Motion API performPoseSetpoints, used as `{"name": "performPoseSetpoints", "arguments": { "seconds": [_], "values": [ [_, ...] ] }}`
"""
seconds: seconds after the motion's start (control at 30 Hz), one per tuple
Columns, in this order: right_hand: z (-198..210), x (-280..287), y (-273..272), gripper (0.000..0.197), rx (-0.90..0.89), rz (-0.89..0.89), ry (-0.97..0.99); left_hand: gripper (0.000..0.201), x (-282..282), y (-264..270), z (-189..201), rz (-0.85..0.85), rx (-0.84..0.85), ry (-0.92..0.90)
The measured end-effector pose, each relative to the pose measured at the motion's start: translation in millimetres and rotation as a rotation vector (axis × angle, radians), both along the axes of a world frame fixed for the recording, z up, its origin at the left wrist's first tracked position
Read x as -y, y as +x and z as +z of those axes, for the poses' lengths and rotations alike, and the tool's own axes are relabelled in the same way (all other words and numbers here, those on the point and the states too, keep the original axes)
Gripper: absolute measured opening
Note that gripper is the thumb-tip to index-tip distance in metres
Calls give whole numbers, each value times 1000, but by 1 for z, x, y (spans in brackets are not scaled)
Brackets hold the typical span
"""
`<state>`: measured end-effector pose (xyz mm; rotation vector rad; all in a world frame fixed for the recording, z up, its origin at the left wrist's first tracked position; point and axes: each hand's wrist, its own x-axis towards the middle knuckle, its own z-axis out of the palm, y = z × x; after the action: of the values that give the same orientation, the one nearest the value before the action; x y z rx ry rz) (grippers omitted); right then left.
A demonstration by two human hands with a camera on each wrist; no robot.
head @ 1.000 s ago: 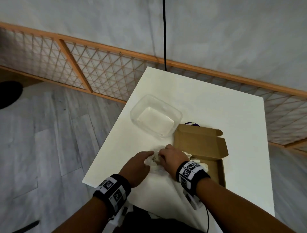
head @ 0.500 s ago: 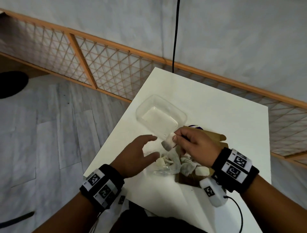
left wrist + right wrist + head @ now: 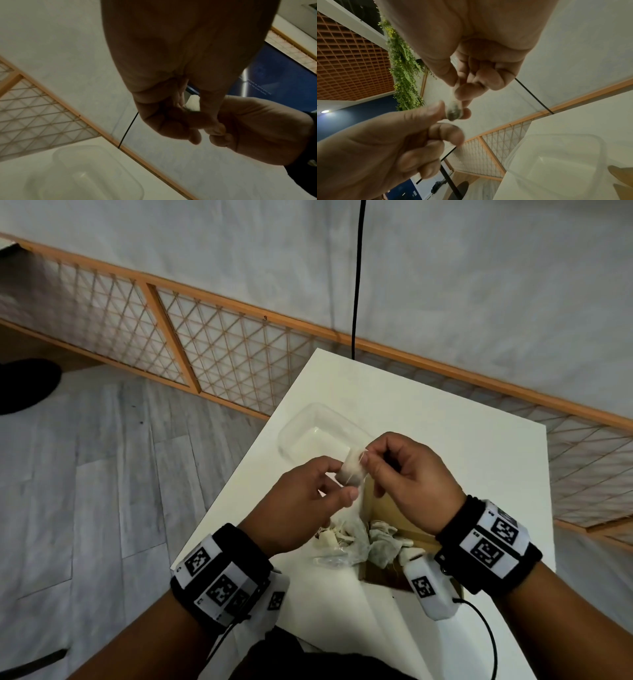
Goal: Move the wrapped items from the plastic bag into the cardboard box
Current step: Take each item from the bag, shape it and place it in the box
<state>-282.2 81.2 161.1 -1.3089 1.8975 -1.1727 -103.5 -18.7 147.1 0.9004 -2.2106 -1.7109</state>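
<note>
A small pale wrapped item is held up in the air above the table. My left hand pinches its lower left side. At its upper edge my right hand pinches the wrapper with thumb and forefinger. The right wrist view shows the same item between both hands. Below them, a crumpled clear plastic bag with wrapped pieces inside lies against the open cardboard box. Several wrapped items lie in the box.
A clear plastic container stands on the white table just beyond my hands. The table's left edge is close to the bag, with grey floor below. A lattice screen and a hanging black cable stand behind the table.
My right hand lifted one wrapped item out of the bag and up over the table. My left hand rose from the bag and took hold of the same item.
</note>
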Motion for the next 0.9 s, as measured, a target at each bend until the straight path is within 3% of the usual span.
{"name": "performPoseSetpoints", "arguments": {
  "seconds": [0.1, 0.2, 0.43, 0.57, 0.73, 0.9],
  "values": [
    [-1, 3, -7, 12, -76, -46, 16, 7, 8, 6, 5, -38, 78, -168],
    [-2, 3, -12, 8, -161, -14, 41, 16, 17, 11, 19, -6, 35, -248],
    [17, -2, -4, 8, -237, 162, 77, 14, 41, -4, 36, 166, -215, -226],
    [29, -7, 2, 7, -213, 206, -70, 15, 44, -17, 28, 150, -217, -129],
    [36, -6, 3, 8, -73, 81, -202, 18, 32, -20, 16, -23, -105, -69],
    [35, -2, 0, 5, 243, 15, -200, 18, 26, -16, 8, -142, 66, -22]
  ]
}}
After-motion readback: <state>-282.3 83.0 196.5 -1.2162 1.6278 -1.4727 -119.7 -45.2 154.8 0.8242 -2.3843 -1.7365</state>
